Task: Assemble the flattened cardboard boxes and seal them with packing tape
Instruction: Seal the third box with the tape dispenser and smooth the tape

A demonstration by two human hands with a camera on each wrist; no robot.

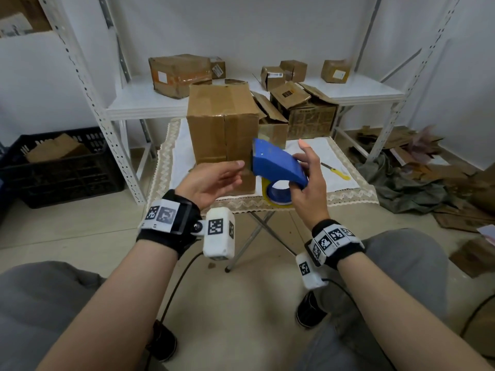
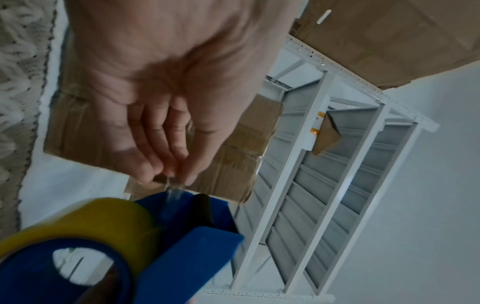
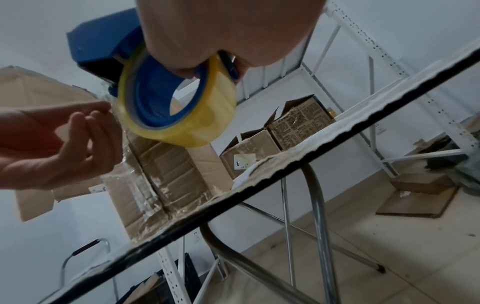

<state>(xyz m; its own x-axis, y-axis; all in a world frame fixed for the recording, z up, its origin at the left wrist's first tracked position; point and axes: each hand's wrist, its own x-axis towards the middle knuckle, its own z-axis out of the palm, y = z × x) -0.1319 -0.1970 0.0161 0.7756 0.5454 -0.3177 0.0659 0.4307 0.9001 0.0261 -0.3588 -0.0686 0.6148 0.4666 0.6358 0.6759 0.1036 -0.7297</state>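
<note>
A cloth-covered folding table (image 1: 345,180) stands before white shelving (image 1: 128,103). The cardboard box (image 1: 222,129) stands upright. The right hand (image 1: 308,178) grips the tape dispenser (image 1: 278,164), nose toward the box; the left hand (image 1: 211,180) pinches the tape end (image 2: 174,191).

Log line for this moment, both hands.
left hand: pinches tape end | right hand: grips tape dispenser | box: upright on table, seam facing

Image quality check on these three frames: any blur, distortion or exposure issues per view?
Head view: sharp and evenly lit, though wide-angle bending bows the shelf uprights. Left wrist view: dim, left hand soft and close to the lens, tape dispenser motion-smeared. Right wrist view: right hand a blurred close mass, tape roll fairly crisp, table edge smeared.
</note>
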